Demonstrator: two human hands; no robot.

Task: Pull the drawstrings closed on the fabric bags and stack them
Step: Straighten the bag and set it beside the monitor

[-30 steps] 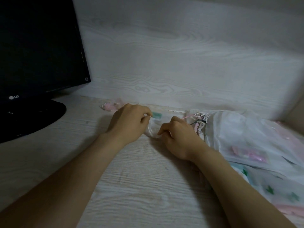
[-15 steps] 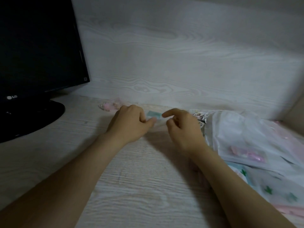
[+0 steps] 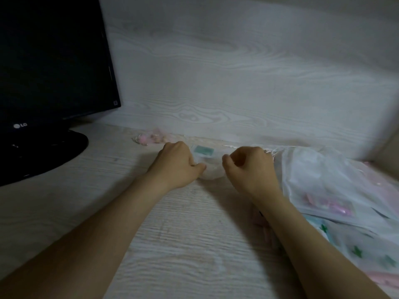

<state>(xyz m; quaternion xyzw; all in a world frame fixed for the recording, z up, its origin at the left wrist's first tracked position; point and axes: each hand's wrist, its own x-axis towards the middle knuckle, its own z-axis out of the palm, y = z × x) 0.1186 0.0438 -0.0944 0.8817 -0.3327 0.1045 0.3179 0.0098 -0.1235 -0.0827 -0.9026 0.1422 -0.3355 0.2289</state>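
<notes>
Occupying the left of the pale wood-grain desk (image 3: 172, 244), a black flat-screen monitor (image 3: 54, 61) on a round base is kept well apart from the work and is judged to be at no risk. To the right, a loose heap of sheer white fabric bags (image 3: 323, 180) is slumped just beside the right forearm; it could be dragged or toppled if that arm is swung outward during a pull. Between the two hands, near the back wall panel, the small sheer white drawstring bag (image 3: 210, 167) is laid on the desk. Its left edge is clenched by the left hand (image 3: 174, 165), thumb pressed on the fabric. The right hand (image 3: 252, 169) is curled at the bag's right side, but whether anything is pinched there cannot be told. If fabric is caught instead of cord, the mouth would be bunched, not drawn shut, and the teal rectangular item (image 3: 204, 150) inside might be squeezed out. A pink gathered bundle (image 3: 151, 139) is left behind the left hand. The thin white cords (image 3: 273, 151) beside the right knuckles look tangled, so a neighbouring bag's string could be pulled by mistake.
</notes>
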